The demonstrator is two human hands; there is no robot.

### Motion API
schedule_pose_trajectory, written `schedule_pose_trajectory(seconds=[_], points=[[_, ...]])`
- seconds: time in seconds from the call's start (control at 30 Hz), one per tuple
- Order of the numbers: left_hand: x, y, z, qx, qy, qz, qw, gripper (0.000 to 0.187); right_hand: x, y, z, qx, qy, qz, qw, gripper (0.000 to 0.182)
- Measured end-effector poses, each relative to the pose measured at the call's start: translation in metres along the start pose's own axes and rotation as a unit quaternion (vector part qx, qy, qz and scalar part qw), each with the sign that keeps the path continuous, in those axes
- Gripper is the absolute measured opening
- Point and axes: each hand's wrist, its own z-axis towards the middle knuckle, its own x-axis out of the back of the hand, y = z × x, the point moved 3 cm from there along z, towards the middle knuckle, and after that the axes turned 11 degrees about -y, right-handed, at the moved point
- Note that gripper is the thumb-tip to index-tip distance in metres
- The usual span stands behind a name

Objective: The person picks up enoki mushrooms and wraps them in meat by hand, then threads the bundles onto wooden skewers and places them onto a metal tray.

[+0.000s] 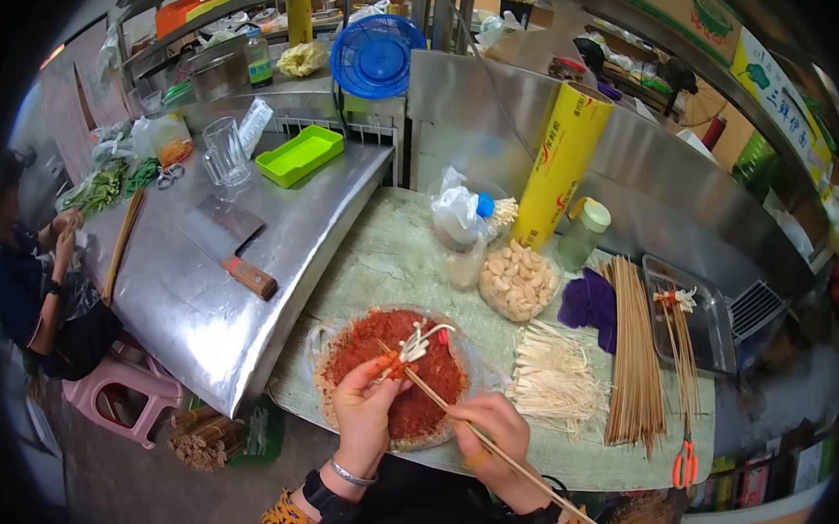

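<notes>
Pinched in the fingers of my left hand [364, 416] is a small bundle of enoki mushrooms [418, 342], its lower part wrapped in something red, like meat. My right hand [493, 439] grips a long bamboo skewer [564, 497], whose tip reaches the red part of the bundle by my left fingertips. Below both hands lies a round mass of red minced or sliced meat [347, 345] on a clear plastic bag. To the right, loose enoki mushrooms [558, 376] are spread on the board, beside a row of bare bamboo skewers [634, 363].
Loaded skewers [679, 325] rest on a metal tray [714, 346], near orange-handled scissors [685, 466]. Behind stand a tub of garlic cloves [520, 284] and a yellow film roll [559, 165]. A cleaver [248, 277] lies on the steel table [166, 296]; another person [34, 280] sits at left.
</notes>
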Motion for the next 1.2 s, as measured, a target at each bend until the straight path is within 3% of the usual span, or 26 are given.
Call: schedule_pose_trajectory(seconds=[0.1, 0.23, 0.4, 0.53, 0.63, 0.7, 0.77, 0.87, 1.0, 1.07, 1.17, 1.2], points=[[0.005, 0.009, 0.008, -0.046, 0.017, -0.027, 0.998, 0.045, 0.006, 0.000, -0.008, -0.052, 0.008, 0.087, 0.995, 0.012], [0.011, 0.008, 0.008, -0.009, -0.019, -0.036, 0.999, 0.058, 0.004, 0.007, -0.014, -0.077, 0.021, 0.157, 0.984, 0.010], [0.013, 0.008, 0.008, -0.021, -0.019, -0.043, 0.999, 0.055, -0.004, 0.010, -0.017, -0.085, 0.058, 0.254, 0.962, 0.011], [0.014, 0.007, 0.007, -0.023, -0.007, -0.049, 0.999, 0.052, 0.000, 0.016, -0.022, -0.075, 0.040, 0.242, 0.966, 0.013], [0.016, 0.015, 0.010, -0.055, 0.015, -0.042, 0.998, 0.054, 0.019, 0.019, -0.033, -0.146, 0.025, 0.305, 0.941, 0.013], [0.022, 0.019, 0.011, -0.070, 0.022, -0.042, 0.996, 0.055, 0.039, 0.025, -0.046, -0.137, 0.123, 0.388, 0.903, 0.016], [0.018, 0.016, 0.013, -0.069, 0.011, -0.015, 0.997, 0.060, 0.058, 0.027, -0.062, -0.151, 0.168, 0.389, 0.893, 0.021], [-0.004, 0.023, 0.005, -0.063, -0.035, 0.014, 0.997, 0.057, 0.079, 0.031, -0.083, -0.223, 0.206, 0.470, 0.829, 0.024], [0.004, 0.011, 0.000, -0.100, -0.087, 0.106, 0.985, 0.053, 0.135, 0.045, -0.108, -0.185, 0.336, 0.427, 0.819, 0.028], [0.001, 0.009, -0.001, -0.097, -0.071, 0.132, 0.984, 0.047, 0.171, 0.059, -0.119, -0.152, 0.453, 0.402, 0.781, 0.031], [-0.019, 0.029, -0.008, -0.109, -0.089, 0.150, 0.979, 0.033, 0.221, 0.092, -0.124, -0.124, 0.510, 0.342, 0.779, 0.033], [-0.016, 0.028, -0.009, -0.097, -0.110, 0.195, 0.970, 0.040, 0.235, 0.106, -0.124, -0.121, 0.512, 0.341, 0.779, 0.033]])
